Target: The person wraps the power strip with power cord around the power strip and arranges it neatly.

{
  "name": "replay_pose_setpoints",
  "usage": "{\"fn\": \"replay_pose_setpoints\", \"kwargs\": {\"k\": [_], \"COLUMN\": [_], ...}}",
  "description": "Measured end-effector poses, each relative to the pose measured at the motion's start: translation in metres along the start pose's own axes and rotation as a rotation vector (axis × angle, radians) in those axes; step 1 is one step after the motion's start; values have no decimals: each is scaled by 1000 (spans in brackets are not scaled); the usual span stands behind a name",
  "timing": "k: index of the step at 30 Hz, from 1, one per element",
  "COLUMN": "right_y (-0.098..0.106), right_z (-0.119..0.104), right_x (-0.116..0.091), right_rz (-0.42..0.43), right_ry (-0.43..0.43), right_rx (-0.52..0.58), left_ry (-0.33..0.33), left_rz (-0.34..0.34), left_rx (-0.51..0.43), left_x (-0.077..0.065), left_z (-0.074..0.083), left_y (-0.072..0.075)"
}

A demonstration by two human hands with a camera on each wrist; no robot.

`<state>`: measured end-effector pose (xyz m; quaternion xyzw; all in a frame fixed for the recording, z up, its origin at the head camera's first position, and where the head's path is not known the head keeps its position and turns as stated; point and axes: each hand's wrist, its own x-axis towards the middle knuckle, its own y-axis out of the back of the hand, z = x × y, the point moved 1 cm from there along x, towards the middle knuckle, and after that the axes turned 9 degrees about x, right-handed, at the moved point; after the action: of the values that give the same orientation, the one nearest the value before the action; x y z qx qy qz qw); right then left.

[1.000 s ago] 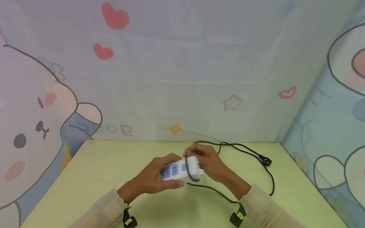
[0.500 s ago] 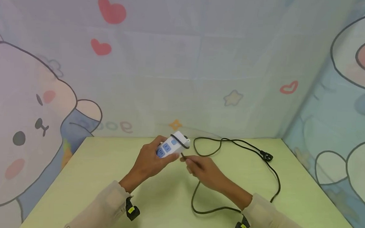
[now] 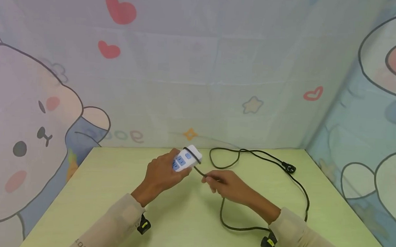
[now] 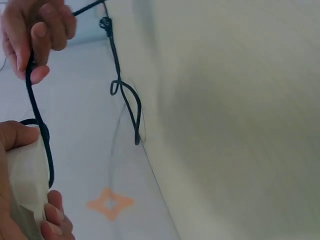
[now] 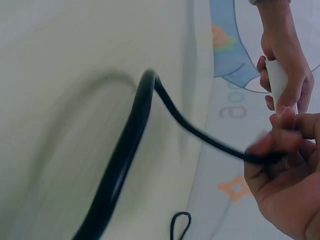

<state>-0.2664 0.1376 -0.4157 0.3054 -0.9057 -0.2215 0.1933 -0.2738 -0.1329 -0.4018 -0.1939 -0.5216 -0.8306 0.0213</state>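
Above the table, my left hand (image 3: pixel 162 173) grips a white power strip (image 3: pixel 191 154) with blue sockets, thumb on the near side. A black cord (image 3: pixel 200 171) wraps once over the strip's far end and runs taut to my right hand (image 3: pixel 229 185), which pinches it between thumb and fingers. In the left wrist view the cord (image 4: pixel 36 102) stretches from the strip (image 4: pixel 27 180) up to the pinching right hand. Past that hand the cord hangs in a slack curve, large and close in the right wrist view. The left hand covers the strip's lower end.
The rest of the cord lies looped on the pale green table (image 3: pixel 117 193) at the back right, ending in a black plug (image 3: pixel 289 167). A printed cloth (image 3: pixel 174 64) with hearts and cartoon animals hangs behind the table and along its sides.
The right hand has moved from the strip's end down and to the right, drawing the cord out. The strip has tilted upward and shifted left and slightly back with the left hand.
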Motion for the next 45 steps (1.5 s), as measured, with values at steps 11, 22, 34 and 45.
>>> {"fn": "replay_pose_setpoints", "kwargs": {"k": [11, 22, 34, 45], "right_y": [18, 29, 30, 10], "right_z": [-13, -8, 8, 11], "right_x": [26, 43, 48, 47], "right_rz": [145, -19, -53, 132], "right_ry": [654, 459, 88, 56], "right_rx": [-723, -32, 527, 486], "left_ry": [-230, -437, -447, -297], "left_rz": [-175, -350, -282, -101], "left_rx": [152, -57, -447, -502], "left_x": [-7, -5, -8, 0], "left_z": [-6, 1, 10, 18], "left_y": [6, 9, -2, -4]}}
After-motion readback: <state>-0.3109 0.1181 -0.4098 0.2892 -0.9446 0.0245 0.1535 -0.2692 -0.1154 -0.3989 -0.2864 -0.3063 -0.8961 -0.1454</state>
